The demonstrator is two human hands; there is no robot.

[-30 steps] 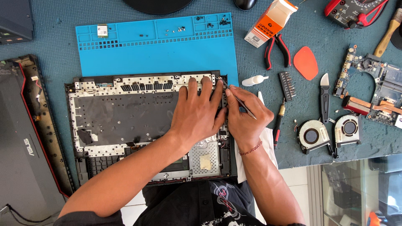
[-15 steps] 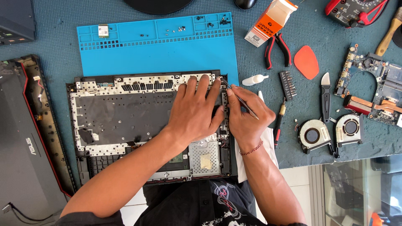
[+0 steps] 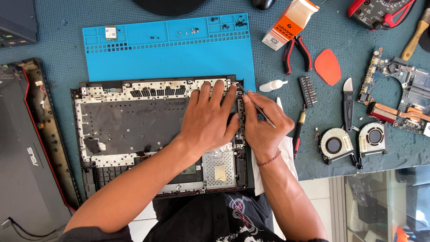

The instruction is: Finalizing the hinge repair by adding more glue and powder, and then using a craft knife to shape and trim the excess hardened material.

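Observation:
An opened laptop base (image 3: 134,121) lies upside down on the teal mat, showing the back of its keyboard plate. My left hand (image 3: 210,118) presses flat on the right part of that plate, fingers spread toward the top edge. My right hand (image 3: 262,125) sits at the base's right edge and grips thin metal tweezers (image 3: 255,105). Their tip touches the base's top right corner, just beside my left fingertips.
A blue parts mat (image 3: 170,49) with small screws lies behind the base. A laptop cover (image 3: 31,148) lies left. To the right are pliers (image 3: 295,51), an orange pick (image 3: 328,66), a bit holder (image 3: 308,89), a screwdriver (image 3: 298,130), two fans (image 3: 354,141) and a circuit board (image 3: 403,94).
Both hands stay nearly in place. The tweezers' tip has shifted slightly at the base's top right corner.

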